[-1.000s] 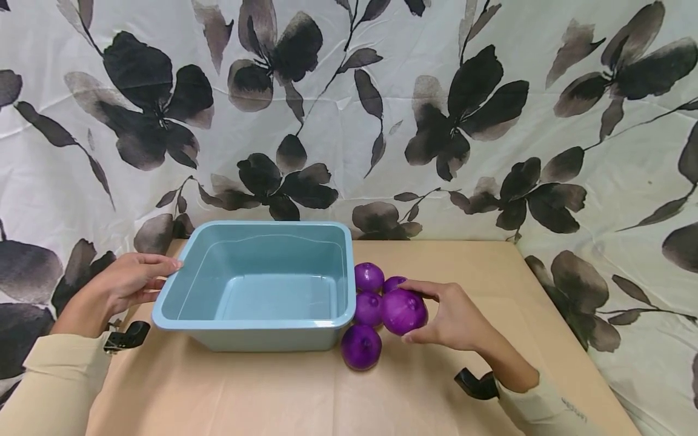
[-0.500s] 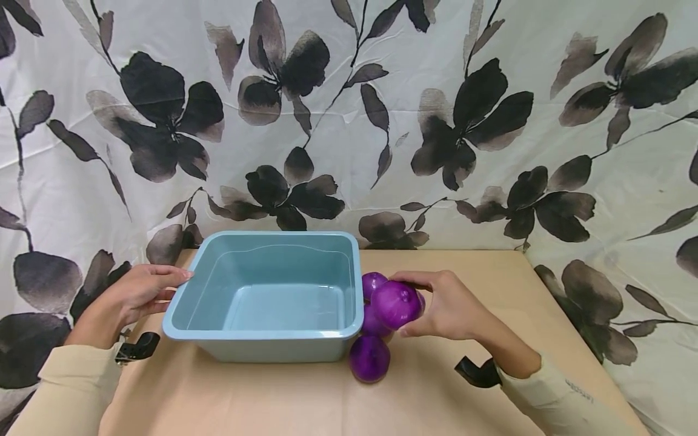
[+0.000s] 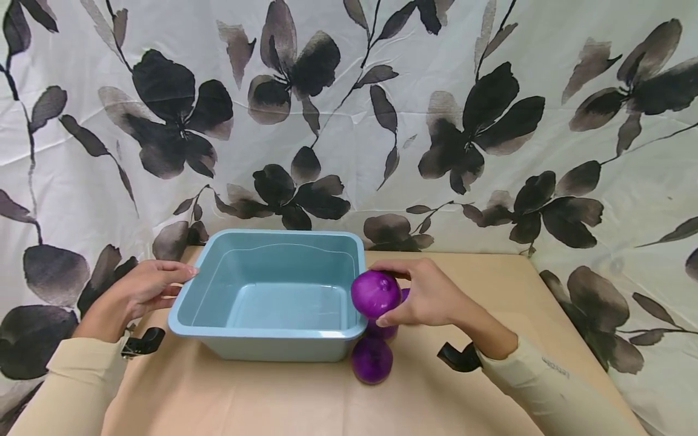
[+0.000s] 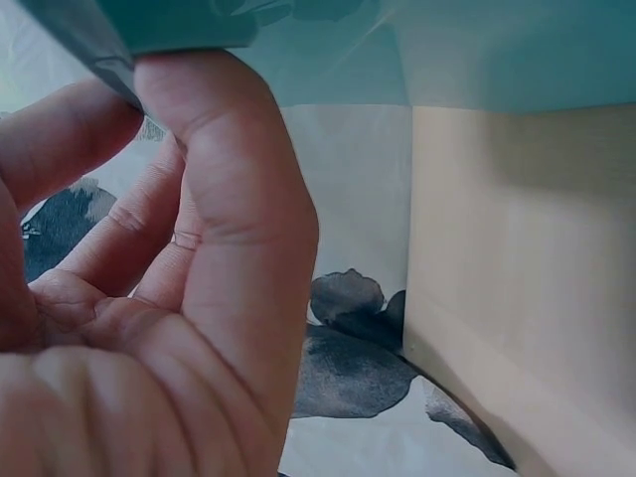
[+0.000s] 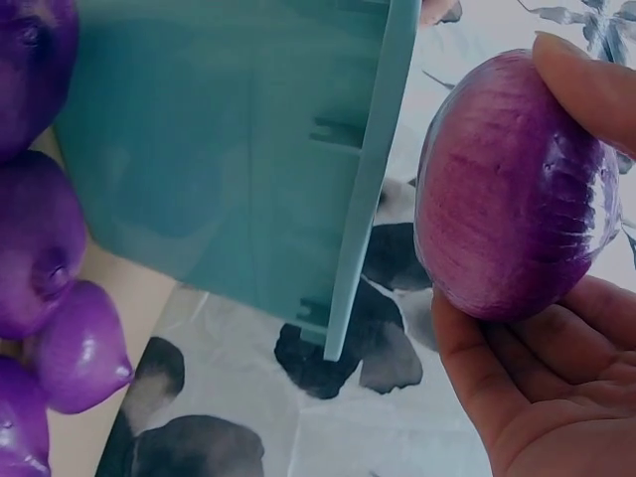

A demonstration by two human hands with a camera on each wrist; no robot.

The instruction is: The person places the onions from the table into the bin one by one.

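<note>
A light blue plastic tub [image 3: 188, 303] stands empty on the tan table. My left hand [image 3: 182, 280] holds its left rim; in the left wrist view, thumb and forefinger [image 4: 219, 149] pinch the rim's edge [image 4: 397, 50]. My right hand [image 3: 394, 295] grips a purple onion [image 3: 375, 293] and holds it in the air at the tub's right rim. In the right wrist view that onion [image 5: 517, 189] sits between my fingers [image 5: 586, 84] and palm, just beside the rim [image 5: 368, 179]. Two more onions [image 3: 372, 360] [image 3: 382, 331] lie against the tub's right wall.
A further onion [image 3: 405, 295] is mostly hidden behind my right hand. Several onions [image 5: 40, 238] show along the tub's outer wall in the right wrist view. A flower-print cloth [image 3: 349, 121] hangs behind the table [image 3: 272, 399] and drapes its sides.
My right hand has lifted the onion off the pile and carried it up and to the left, to the tub's right rim. The left hand has stayed on the left rim.
</note>
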